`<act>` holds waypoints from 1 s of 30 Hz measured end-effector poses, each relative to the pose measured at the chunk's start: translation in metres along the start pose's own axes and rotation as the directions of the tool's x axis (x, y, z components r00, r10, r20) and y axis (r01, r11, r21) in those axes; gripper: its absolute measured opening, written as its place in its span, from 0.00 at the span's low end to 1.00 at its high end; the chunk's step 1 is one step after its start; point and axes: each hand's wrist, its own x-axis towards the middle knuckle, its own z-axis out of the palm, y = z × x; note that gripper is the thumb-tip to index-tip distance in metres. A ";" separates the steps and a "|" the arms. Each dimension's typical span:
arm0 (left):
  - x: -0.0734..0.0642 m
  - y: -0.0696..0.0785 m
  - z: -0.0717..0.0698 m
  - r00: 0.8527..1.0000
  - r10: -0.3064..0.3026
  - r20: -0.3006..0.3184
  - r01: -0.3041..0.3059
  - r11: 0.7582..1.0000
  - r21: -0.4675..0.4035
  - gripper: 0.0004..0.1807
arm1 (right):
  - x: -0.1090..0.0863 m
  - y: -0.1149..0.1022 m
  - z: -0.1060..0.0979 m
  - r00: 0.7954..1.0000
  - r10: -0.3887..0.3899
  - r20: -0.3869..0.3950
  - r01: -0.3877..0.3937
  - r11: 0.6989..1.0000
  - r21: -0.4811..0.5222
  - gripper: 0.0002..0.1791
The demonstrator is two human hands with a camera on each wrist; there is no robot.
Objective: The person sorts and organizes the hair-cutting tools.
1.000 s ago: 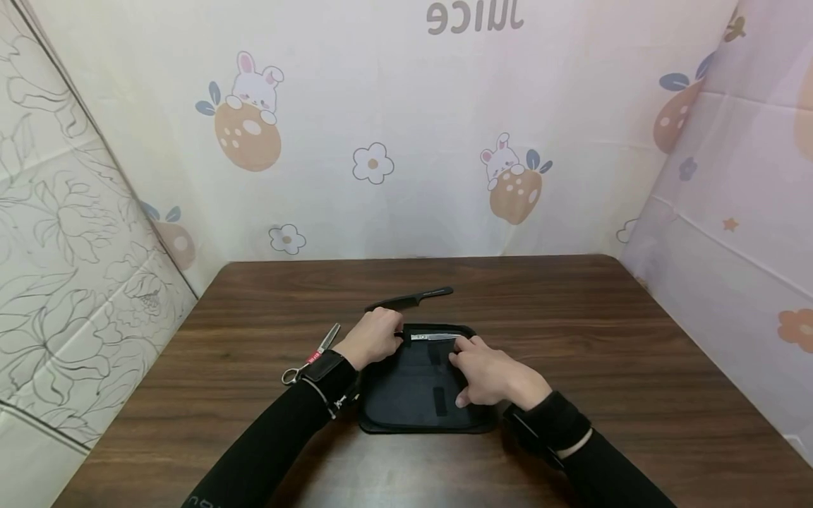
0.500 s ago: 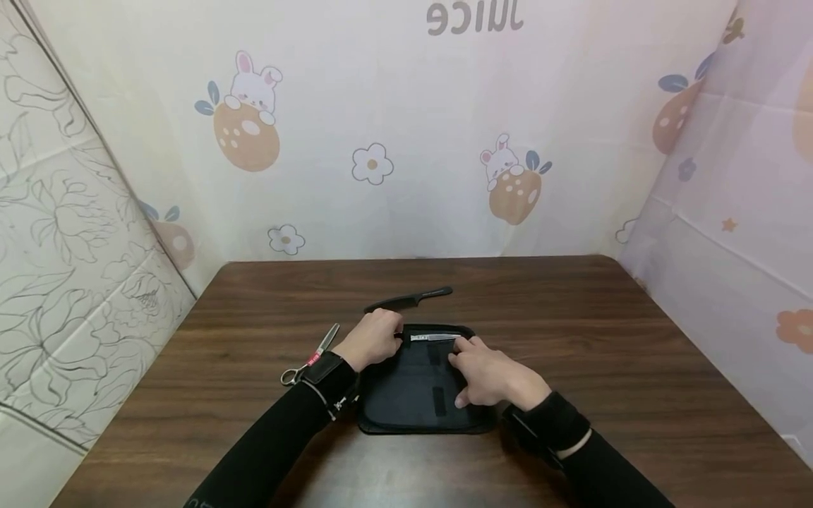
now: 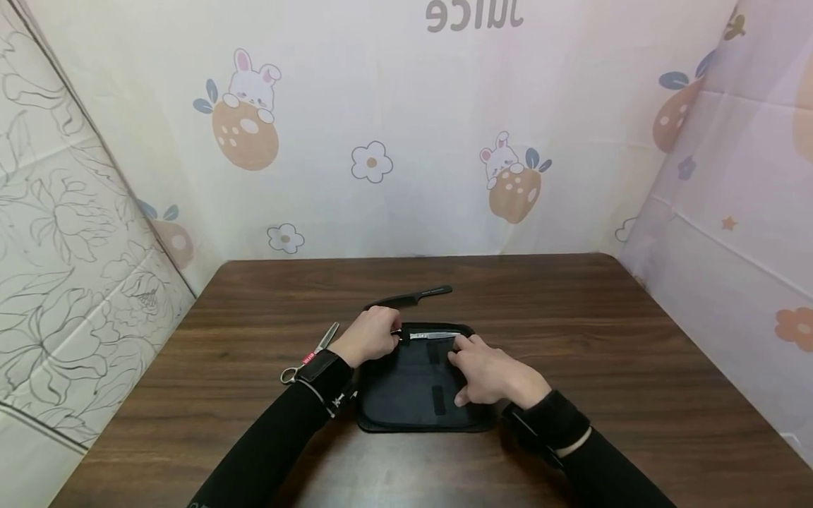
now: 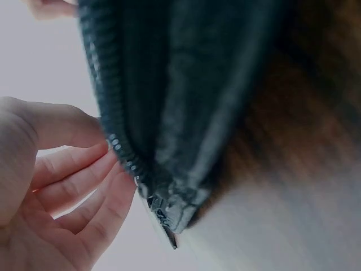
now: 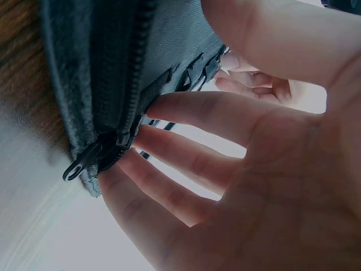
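A black zippered case [image 3: 406, 395] lies spread flat on the table. Near its far edge lies a pair of silver scissors [image 3: 434, 336], blades toward the right, under a black band at their left end. My left hand [image 3: 368, 337] pinches them at the handle end, which its fingers mostly hide. My right hand [image 3: 497, 370] rests over the case's right side, fingertips at the blade tip and fingers fairly straight. In the right wrist view, fingers [image 5: 186, 155] reach along the zipped edge beside a zipper pull [image 5: 82, 164].
Beyond the case lies a black comb [image 3: 408, 299]. A second pair of scissors [image 3: 310, 355] with a red tag lies to the left, beside the left wrist. The brown wooden table [image 3: 571, 317] runs back to a patterned curtain [image 3: 432, 212].
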 end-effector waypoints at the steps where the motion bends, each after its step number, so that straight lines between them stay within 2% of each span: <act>1: 0.000 0.000 0.000 1.000 -0.003 -0.001 0.003 1.000 0.000 0.05 | 0.000 0.000 0.000 1.000 0.001 0.000 -0.001 1.000 0.001 0.39; 8: 0.000 0.002 -0.001 1.000 -0.013 0.017 0.013 1.000 0.014 0.04 | 0.000 0.000 0.000 1.000 0.000 0.002 0.000 1.000 0.003 0.39; 19: -0.005 0.002 -0.002 1.000 0.022 -0.017 -0.021 0.998 0.055 0.03 | -0.002 0.000 -0.001 1.000 -0.007 -0.007 0.007 1.000 0.001 0.39; 24: -0.012 0.000 -0.005 0.999 0.034 -0.042 -0.030 0.996 0.082 0.06 | -0.001 0.001 0.000 1.000 0.002 -0.003 -0.002 1.000 0.007 0.38; 30: -0.026 0.005 -0.016 0.999 -0.017 -0.033 0.019 0.998 0.058 0.15 | -0.002 0.000 0.002 1.000 -0.005 -0.001 0.005 1.000 0.007 0.38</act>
